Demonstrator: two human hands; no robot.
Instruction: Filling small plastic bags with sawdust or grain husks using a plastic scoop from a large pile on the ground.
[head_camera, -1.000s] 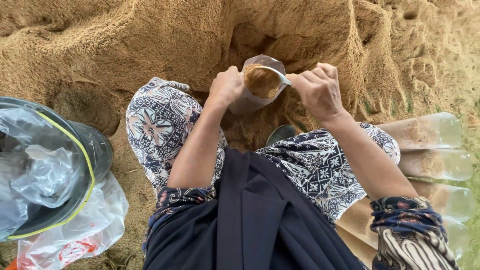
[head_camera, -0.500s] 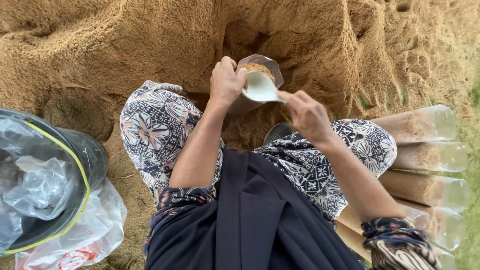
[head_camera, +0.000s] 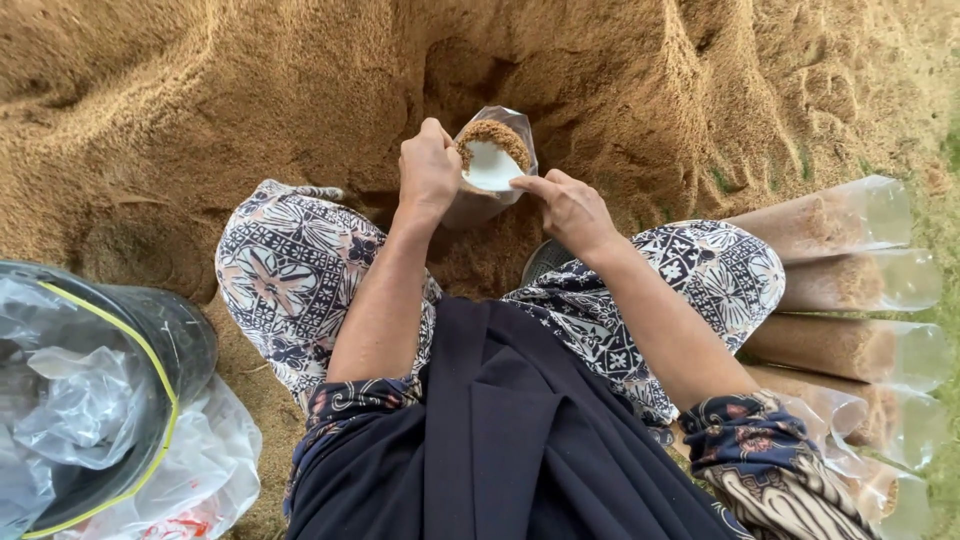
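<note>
I see my left hand (head_camera: 428, 170) clamped on the clear bag (head_camera: 492, 165), hiding its side; my right hand (head_camera: 568, 208) pinches a white scoop (head_camera: 492, 166), its handle hidden under the fingers.

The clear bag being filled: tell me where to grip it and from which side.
Grip the clear bag at its open rim, from the left side, as the left hand does. The mouth faces up, the body is soft, and the right hand works a white scoop from the right.
</note>
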